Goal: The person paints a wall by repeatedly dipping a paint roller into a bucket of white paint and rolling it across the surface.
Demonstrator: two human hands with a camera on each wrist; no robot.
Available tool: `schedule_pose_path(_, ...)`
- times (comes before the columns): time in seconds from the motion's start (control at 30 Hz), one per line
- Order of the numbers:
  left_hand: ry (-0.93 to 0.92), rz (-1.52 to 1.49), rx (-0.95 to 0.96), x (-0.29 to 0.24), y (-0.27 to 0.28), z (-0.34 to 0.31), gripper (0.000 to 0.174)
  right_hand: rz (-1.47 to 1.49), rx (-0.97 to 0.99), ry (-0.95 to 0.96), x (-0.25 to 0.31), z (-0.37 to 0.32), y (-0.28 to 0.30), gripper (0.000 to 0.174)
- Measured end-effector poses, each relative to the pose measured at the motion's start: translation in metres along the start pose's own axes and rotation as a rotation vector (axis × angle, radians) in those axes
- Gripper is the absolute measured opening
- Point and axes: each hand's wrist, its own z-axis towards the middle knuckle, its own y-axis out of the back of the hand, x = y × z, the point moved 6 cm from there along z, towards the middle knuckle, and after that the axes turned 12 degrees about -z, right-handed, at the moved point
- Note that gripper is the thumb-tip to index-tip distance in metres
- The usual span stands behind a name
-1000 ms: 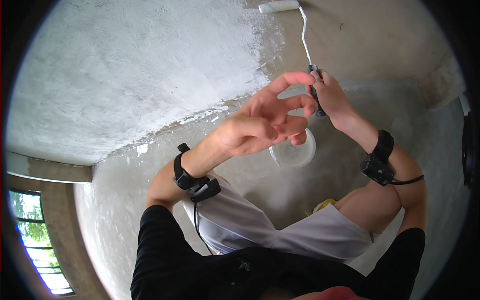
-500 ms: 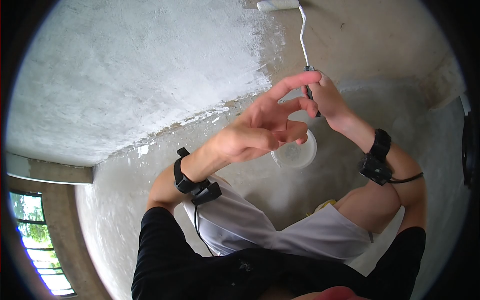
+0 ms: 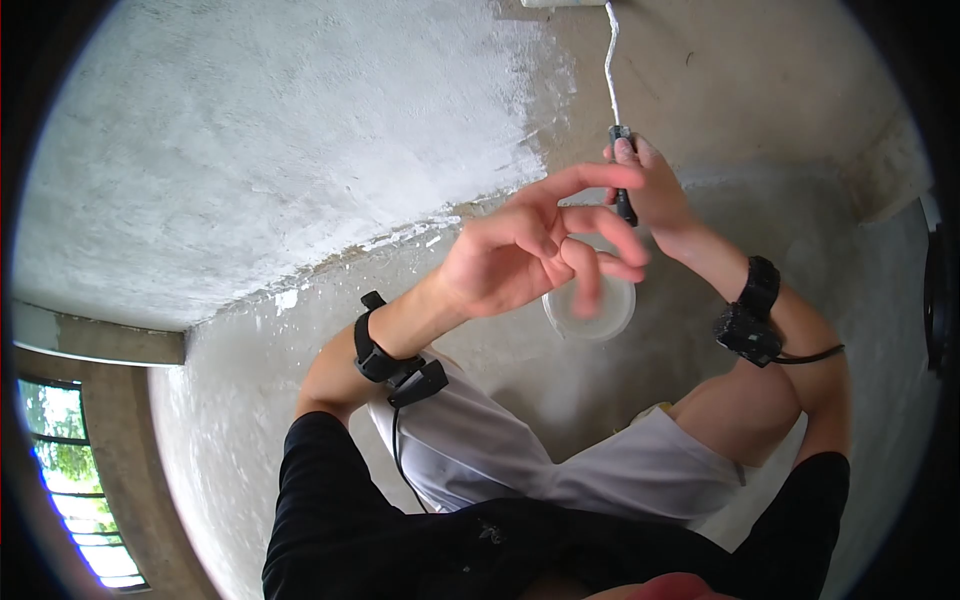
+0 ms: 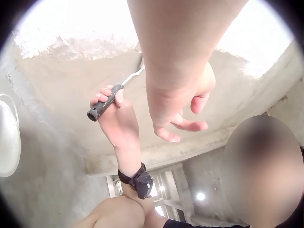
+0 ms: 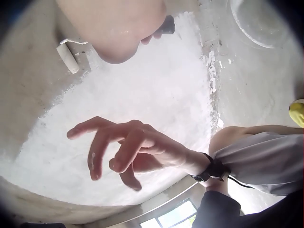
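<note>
Grey grip: right hand (image 3: 650,195) is clenching the dark handle of the paint roller (image 3: 612,70), its thin paint-flecked wire shaft running up to the wall (image 3: 300,130).
White sleeve: it is lying against bare concrete, just beside the painted patch's right edge.
Left hand (image 3: 520,260): hovering just in front, fingers loosely curled, gripping nothing.
Cut off: the top edge of the head view is clipping the sleeve.
Half hidden: left fingers are covering part of the white tub (image 3: 590,315) on the floor.
</note>
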Motion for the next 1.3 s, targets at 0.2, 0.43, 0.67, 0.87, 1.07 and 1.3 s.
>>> schedule_pose_path(0.2, 0.048, 1.217, -0.102, 0.013, -0.012, -0.003, 0.076, -0.112, -0.033, -0.061, -0.025, 0.003, 0.019, 0.028)
schedule_pose_path(0.43, 0.218, 1.159, -0.344, 0.018, 0.002, -0.005, 0.04, -0.076, -0.002, -0.144, -0.025, 0.0, 0.01, 0.028)
schedule_pose_path(0.67, 0.061, 1.449, -0.186, 0.018, 0.0, -0.007, 0.031, -0.055, 0.007, -0.147, -0.022, 0.001, 0.006, 0.027)
schedule_pose_path(0.87, 0.129, 1.433, -0.224, 0.017, 0.001, -0.008, 0.017, -0.058, 0.014, -0.154, -0.021, 0.0, 0.006, 0.028)
schedule_pose_path(1.07, 0.213, 1.425, -0.178, 0.026, 0.006, -0.008, 0.011, -0.043, 0.025, -0.154, -0.02, 0.001, 0.006, 0.028)
schedule_pose_path(1.3, 0.281, 1.348, -0.421, 0.021, 0.005, -0.009, 0.026, -0.017, 0.016, -0.159, -0.02, 0.001, 0.007, 0.029)
